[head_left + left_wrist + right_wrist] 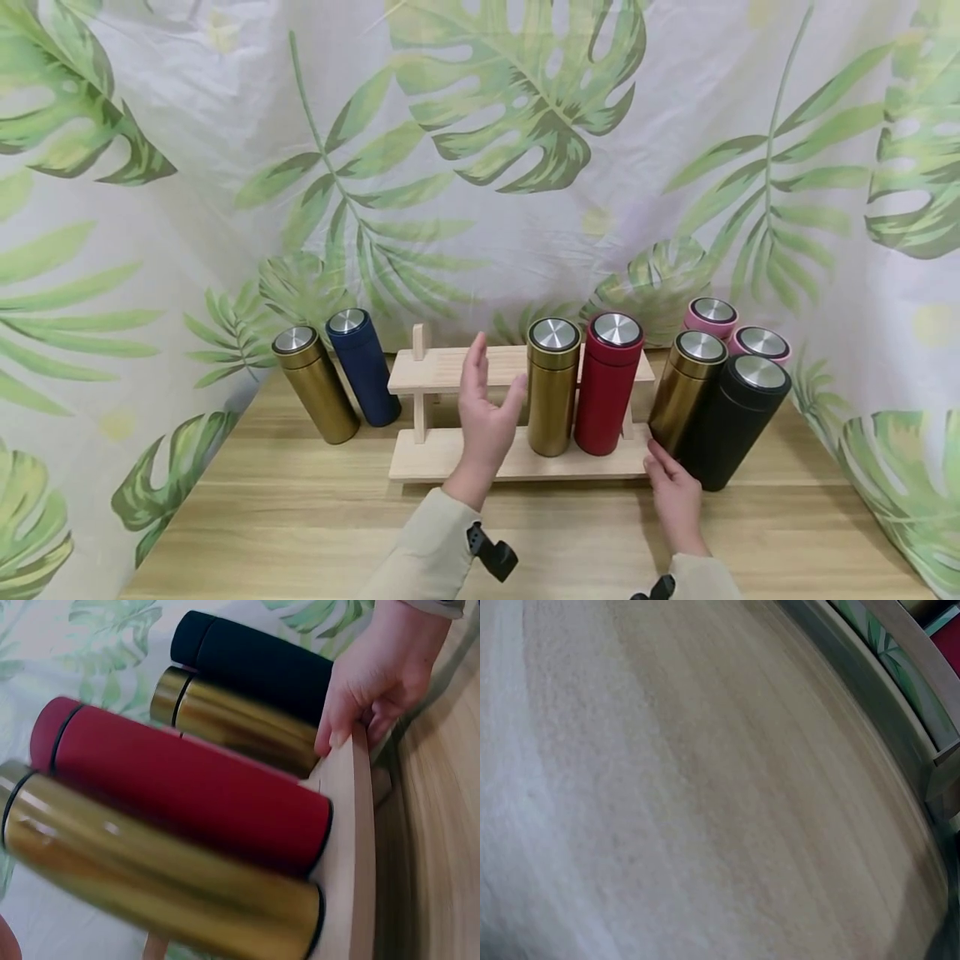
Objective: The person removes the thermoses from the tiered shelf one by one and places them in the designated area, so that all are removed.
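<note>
A two-tier wooden rack (pixel 465 372) stands on the table, with a gold thermos bottle (pixel 553 400) and a red thermos bottle (pixel 609 392) upright on its lower shelf. My right hand (pixel 675 496) holds the right end of that lower shelf, its fingers curled at the board's edge in the left wrist view. My left hand (pixel 486 417) is raised before the rack, left of the gold bottle, fingers straight and thumb spread, holding nothing. Close beside my right hand stand a second gold bottle (pixel 690 375) and a black bottle (pixel 735 425). The right wrist view shows mostly tabletop.
Two pink bottles (pixel 711 312) stand behind the black one, partly hidden. Left of the rack are another gold bottle (pixel 318 392) and a blue bottle (pixel 365 371). Behind everything hangs a leaf-patterned cloth (pixel 525 233). The wood-grain table (pixel 300 517) extends in front.
</note>
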`<state>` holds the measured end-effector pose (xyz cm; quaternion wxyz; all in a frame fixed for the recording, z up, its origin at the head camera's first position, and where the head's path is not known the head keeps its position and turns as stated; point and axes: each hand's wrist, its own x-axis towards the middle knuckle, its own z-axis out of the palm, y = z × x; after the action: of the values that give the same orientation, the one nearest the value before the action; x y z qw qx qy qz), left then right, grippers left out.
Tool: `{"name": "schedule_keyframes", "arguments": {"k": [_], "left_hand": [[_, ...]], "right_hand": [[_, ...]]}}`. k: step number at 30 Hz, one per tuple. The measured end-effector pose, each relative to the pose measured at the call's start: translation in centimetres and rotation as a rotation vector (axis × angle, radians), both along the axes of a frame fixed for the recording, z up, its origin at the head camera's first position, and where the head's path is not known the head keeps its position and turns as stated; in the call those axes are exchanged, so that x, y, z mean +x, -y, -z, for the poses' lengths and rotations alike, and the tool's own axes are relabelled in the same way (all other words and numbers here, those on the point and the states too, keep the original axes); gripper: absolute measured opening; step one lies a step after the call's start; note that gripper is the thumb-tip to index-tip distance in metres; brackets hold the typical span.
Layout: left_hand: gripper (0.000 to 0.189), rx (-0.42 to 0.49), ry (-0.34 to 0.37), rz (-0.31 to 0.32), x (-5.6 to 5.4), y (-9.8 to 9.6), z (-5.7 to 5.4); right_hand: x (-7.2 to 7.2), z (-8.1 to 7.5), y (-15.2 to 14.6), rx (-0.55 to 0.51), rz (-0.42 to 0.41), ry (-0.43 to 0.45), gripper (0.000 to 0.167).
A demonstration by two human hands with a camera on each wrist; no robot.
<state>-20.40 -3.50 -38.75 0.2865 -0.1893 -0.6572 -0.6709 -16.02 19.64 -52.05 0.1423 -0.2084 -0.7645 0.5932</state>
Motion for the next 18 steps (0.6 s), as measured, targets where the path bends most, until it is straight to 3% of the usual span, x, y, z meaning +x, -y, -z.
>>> {"name": "schedule_keyframes", "arguments": {"k": [6,11,13,18], "left_hand": [[0.068,-0.060,0.028,0.038,-0.9,-2.0,-0.4],[0.074,-0.124,0.061,0.027,-1.6,-2.7,-0.9],[0.077,-0.135,0.081,0.033,-1.7,-3.0,-1.5],[0.080,-0.170,0.155,0.070,-0.6,-3.6,-4.3]], "right_hand": [[0.1,0.3,0.3,-0.007,-0.020,0.005,0.038],[0.1,0.4,0.5,-0.008,-0.017,-0.002,0.037],[0.0,0.4,0.5,-0.001,-0.011,-0.016,0.037],[-0.1,0.2,0.1,0.009,0.010,-0.015,0.036]]}}
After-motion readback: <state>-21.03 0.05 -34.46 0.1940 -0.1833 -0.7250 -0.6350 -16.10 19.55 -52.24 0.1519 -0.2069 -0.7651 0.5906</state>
